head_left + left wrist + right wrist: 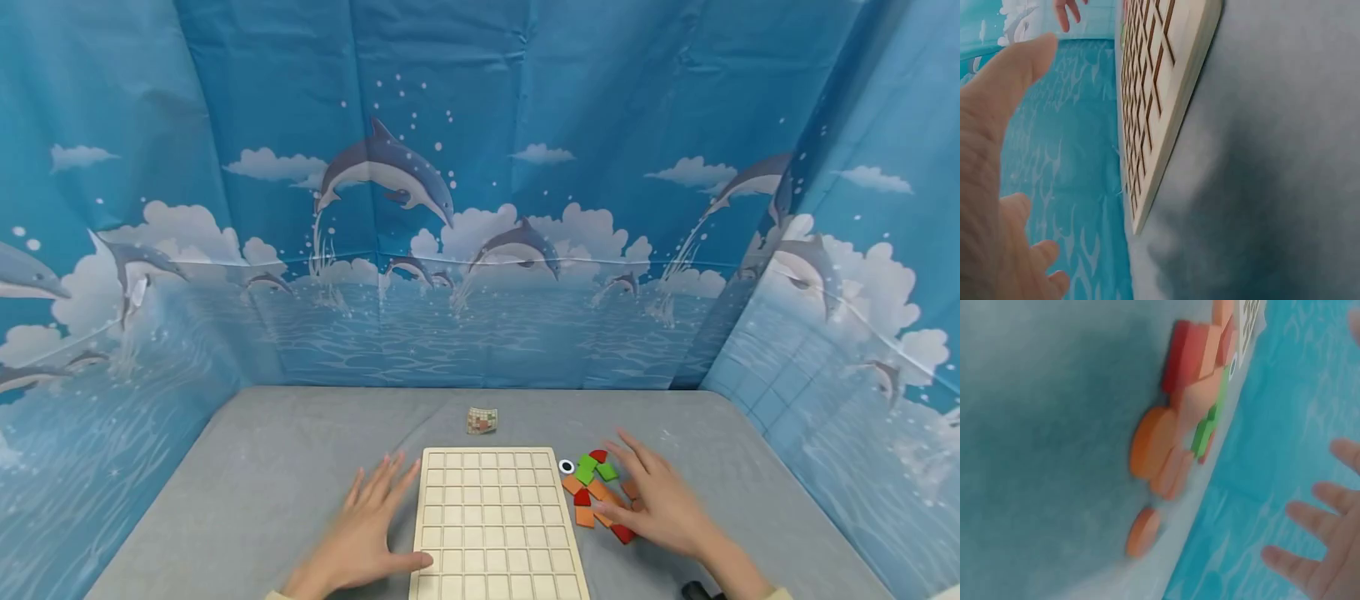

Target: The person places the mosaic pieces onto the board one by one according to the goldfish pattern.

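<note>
A pale wooden board (495,516) with a grid of square recesses lies in front of me in the head view. My left hand (365,533) hovers at its left side with fingers spread, the thumb over the edge. To the right of the board is a loose cluster of flat coloured pieces: green pieces (587,469), orange pieces (585,517), red pieces (582,497) and a white disc with a black ring (566,467). Over the cluster's right side, my right hand (663,507) has its fingers apart and holds nothing. A rounded orange piece (1154,442) shows in the right wrist view.
A small printed card (482,421) with a coloured grid lies beyond the board. The grey tabletop (300,450) is enclosed by dolphin-print curtains (465,333) at the back and sides. A black object (697,591) sits by my right forearm.
</note>
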{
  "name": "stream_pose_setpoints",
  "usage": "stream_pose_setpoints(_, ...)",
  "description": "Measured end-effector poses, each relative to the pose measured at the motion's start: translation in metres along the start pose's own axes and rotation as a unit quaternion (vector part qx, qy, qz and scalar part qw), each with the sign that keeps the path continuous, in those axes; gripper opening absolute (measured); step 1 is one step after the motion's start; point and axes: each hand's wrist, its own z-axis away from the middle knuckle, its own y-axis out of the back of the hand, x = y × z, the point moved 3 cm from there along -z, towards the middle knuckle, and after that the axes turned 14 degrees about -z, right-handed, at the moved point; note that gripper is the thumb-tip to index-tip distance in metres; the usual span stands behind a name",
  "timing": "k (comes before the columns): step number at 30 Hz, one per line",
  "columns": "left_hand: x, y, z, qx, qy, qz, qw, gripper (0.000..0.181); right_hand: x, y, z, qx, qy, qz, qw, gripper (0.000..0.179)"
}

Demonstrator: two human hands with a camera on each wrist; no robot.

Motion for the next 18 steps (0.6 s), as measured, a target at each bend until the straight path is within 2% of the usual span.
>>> stream_pose_setpoints(5, 0.005, -0.007, 0.006, -0.007, -0.012, 0.037, 0.9992, 0.114, 0.005, 0.006, 0.009, 0.018, 0.0, -0.002, 0.9998, 0.068)
stream_pose_setpoints(8, 0.007, -0.013, 0.009, -0.041, -0.012, 0.086, 0.9954, 0.113, 0.009, 0.008, 0.013, 0.015, -0.021, 0.002, 0.9997, 0.054)
stream_pose_setpoints(12, 0.006, -0.022, 0.012, -0.102, 0.002, 0.137, 0.9853, 0.107, 0.016, 0.009, 0.019, -0.007, -0.083, -0.007, 0.9965, 0.039)
stream_pose_setpoints(15, 0.004, -0.028, 0.012, -0.124, 0.008, 0.138, 0.9826, 0.105, 0.021, 0.009, 0.024, -0.028, -0.117, -0.016, 0.9926, 0.035)
stream_pose_setpoints(18, 0.003, -0.033, 0.013, -0.13, 0.015, 0.134, 0.9824, 0.105, 0.025, 0.01, 0.028, -0.041, -0.113, -0.028, 0.9923, 0.034)
